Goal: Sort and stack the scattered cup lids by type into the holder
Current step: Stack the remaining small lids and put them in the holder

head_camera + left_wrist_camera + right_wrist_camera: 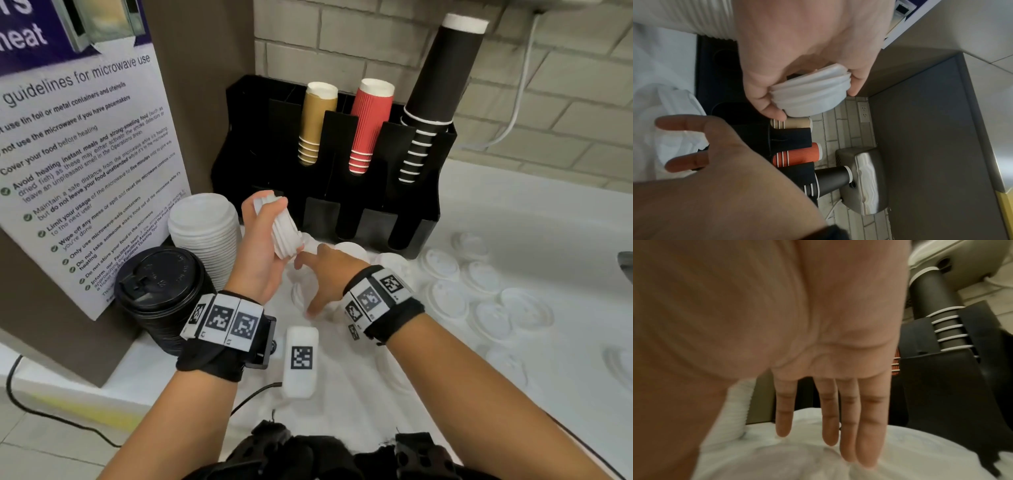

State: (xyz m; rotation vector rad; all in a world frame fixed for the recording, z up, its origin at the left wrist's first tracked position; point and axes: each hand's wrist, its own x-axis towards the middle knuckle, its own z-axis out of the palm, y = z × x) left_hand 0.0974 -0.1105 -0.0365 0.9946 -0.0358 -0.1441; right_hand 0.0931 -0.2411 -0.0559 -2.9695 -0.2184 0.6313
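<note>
My left hand [270,236] grips a small stack of white lids [282,233] on edge, raised in front of the black holder [329,209]. In the left wrist view the same stack of lids [812,95] sits between thumb and fingers of the left hand [813,104]. My right hand [313,277] hangs open, fingers straight and spread, just above loose white lids [352,251] on the white counter. The right wrist view shows the right hand [830,426] with its straight fingers [869,426] over a white lid [797,456]. Several more white lids [448,298] lie scattered to the right.
A tall stack of white lids [205,229] and a stack of black lids [159,287] stand at the left by the poster. The holder carries tan cups [317,120], red cups [370,120] and black cups [438,89]. A white tagged box [300,359] lies near me.
</note>
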